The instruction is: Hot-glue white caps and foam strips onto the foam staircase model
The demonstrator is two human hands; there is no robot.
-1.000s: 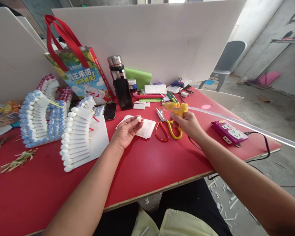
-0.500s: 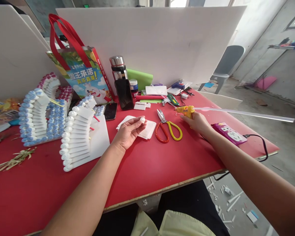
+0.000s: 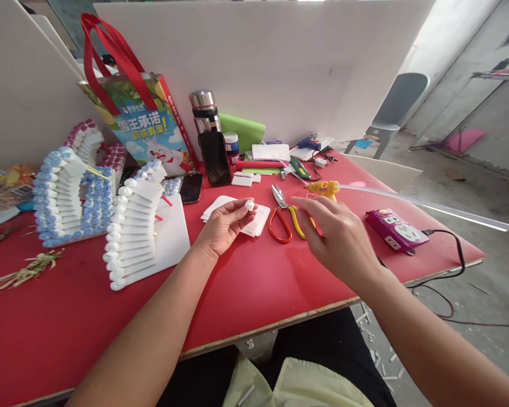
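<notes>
My left hand (image 3: 224, 225) hovers palm-up over the red table (image 3: 246, 288) and pinches a small white foam piece (image 3: 249, 205) between thumb and fingertips. Under it lies a stack of white foam sheets (image 3: 258, 220). My right hand (image 3: 337, 237) hangs in the air with its fingers spread and nothing in them, in front of the red-and-yellow-handled scissors (image 3: 285, 217). The yellow glue gun (image 3: 324, 188) lies on the table behind that hand, with a long clear glue stick (image 3: 424, 204) pointing right.
A purple power strip (image 3: 396, 229) with a black cord sits at the right. White and blue foam-tube models (image 3: 133, 232) stand at the left. A printed bag with red handles (image 3: 142, 127), a steel flask (image 3: 204, 113), phones and craft supplies line the back partition.
My right hand set the glue gun down on the table, let go of it and drew back toward me, open. My left hand kept holding the white piece.
</notes>
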